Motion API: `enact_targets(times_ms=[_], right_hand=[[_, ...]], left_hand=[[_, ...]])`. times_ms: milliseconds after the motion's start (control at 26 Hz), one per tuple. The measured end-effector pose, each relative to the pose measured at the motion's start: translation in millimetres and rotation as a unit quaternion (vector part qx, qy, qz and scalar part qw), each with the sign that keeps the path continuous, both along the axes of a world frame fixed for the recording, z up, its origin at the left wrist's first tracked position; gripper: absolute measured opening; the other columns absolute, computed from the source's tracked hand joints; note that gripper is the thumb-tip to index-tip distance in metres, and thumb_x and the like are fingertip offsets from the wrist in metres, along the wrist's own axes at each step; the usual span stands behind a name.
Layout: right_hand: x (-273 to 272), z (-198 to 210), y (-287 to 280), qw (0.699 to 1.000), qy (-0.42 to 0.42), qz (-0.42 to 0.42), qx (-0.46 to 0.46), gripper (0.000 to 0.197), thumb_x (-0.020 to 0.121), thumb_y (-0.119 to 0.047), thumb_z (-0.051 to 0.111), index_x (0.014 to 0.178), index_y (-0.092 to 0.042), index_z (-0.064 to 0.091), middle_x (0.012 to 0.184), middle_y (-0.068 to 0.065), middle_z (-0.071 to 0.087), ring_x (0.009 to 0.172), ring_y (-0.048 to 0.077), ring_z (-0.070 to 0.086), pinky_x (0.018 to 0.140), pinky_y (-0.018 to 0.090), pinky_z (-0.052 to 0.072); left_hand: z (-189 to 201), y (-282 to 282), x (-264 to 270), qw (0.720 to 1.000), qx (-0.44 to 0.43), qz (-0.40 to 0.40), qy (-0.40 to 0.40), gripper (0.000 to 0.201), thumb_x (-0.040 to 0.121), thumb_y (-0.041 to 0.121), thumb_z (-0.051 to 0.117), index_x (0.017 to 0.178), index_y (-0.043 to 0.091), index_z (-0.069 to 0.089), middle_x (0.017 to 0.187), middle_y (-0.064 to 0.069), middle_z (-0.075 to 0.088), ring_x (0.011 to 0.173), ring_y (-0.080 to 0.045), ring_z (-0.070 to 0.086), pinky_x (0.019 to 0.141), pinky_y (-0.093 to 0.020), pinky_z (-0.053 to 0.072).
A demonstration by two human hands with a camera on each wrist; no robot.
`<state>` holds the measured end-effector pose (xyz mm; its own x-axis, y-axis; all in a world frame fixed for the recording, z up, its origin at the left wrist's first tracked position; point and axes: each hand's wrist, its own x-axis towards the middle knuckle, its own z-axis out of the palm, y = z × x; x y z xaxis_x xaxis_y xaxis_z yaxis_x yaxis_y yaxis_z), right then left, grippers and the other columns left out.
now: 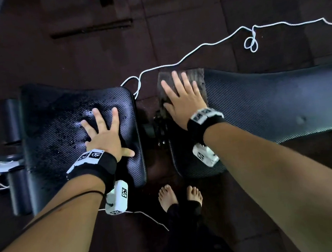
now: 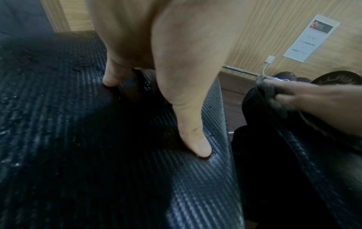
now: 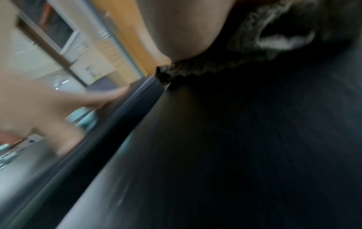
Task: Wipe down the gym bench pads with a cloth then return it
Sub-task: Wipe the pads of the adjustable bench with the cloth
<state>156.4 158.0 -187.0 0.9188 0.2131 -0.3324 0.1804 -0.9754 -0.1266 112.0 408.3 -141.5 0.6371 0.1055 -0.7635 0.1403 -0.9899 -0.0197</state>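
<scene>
Two black ribbed bench pads lie side by side with a gap between them. The seat pad [image 1: 50,124] on the left is speckled with wet spots, and my left hand [image 1: 103,131] rests flat on it with fingers spread; its thumb [image 2: 197,144] presses near the pad's right edge. The long back pad [image 1: 279,99] stretches to the right. A dark grey-brown cloth [image 1: 198,78] lies over its far left end. My right hand [image 1: 182,98] presses flat on the cloth with straight fingers. The right wrist view is blurred and shows the cloth's bunched edge [image 3: 195,68] under the palm.
A white cord [image 1: 204,46] snakes over the dark rubber floor beyond the bench. Foam leg rollers [image 1: 12,123] stick out left of the seat pad. My bare feet [image 1: 179,197] stand in front of the gap. A wood-panelled wall with a paper notice [image 2: 311,38] stands behind.
</scene>
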Motion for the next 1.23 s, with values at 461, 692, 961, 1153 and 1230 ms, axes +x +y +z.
enact_targets(times_ms=[461,692,961,1153,1230], right_hand=[[-9,-5,13,1.0,-0.009,0.022,0.002,0.073,0.096,-0.054,0.047,0.161,-0.032,0.021,0.171,0.01,0.004,0.156,0.033,0.005,0.123,0.056,0.015],[-144,5,-16,0.995,0.036,0.088,0.035,0.072,0.097,-0.054,0.047,0.161,-0.035,0.019,0.171,0.004,0.001,0.157,0.029,0.001,0.125,0.054,0.015],[-49,-3,-3,0.992,-0.006,-0.124,0.032,0.077,0.097,-0.054,0.045,0.162,-0.027,0.016,0.171,0.009,0.002,0.156,0.033,0.002,0.123,0.058,0.011],[-126,1,-18,0.997,0.01,-0.057,0.05,0.076,0.096,-0.057,0.047,0.161,-0.032,0.018,0.171,0.002,0.003,0.157,0.026,0.002,0.124,0.054,0.013],[-106,-5,-76,0.99,-0.005,-0.139,0.031,0.078,0.094,-0.064,0.042,0.161,-0.029,0.022,0.171,0.006,0.009,0.156,0.031,0.008,0.122,0.058,0.017]], left_hand=[[5,0,-2,1.0,-0.005,0.014,0.006,0.152,0.06,0.05,0.093,0.149,0.049,-0.03,0.153,-0.001,-0.049,0.147,-0.047,-0.028,0.108,-0.073,0.029],[6,-3,-2,1.0,-0.004,0.015,0.003,0.153,0.058,0.049,0.095,0.148,0.05,-0.029,0.153,-0.002,-0.049,0.147,-0.048,-0.028,0.107,-0.075,0.031],[2,-2,-1,1.0,0.001,0.015,0.0,0.153,0.058,0.053,0.094,0.148,0.05,-0.03,0.155,-0.002,-0.048,0.147,-0.048,-0.027,0.107,-0.076,0.029],[0,1,-2,1.0,0.0,0.008,-0.011,0.154,0.056,0.056,0.093,0.147,0.052,-0.031,0.155,-0.001,-0.047,0.147,-0.049,-0.026,0.107,-0.076,0.029],[1,3,-3,1.0,-0.001,0.006,-0.014,0.153,0.057,0.057,0.093,0.147,0.052,-0.031,0.157,-0.002,-0.045,0.147,-0.05,-0.025,0.108,-0.075,0.029]])
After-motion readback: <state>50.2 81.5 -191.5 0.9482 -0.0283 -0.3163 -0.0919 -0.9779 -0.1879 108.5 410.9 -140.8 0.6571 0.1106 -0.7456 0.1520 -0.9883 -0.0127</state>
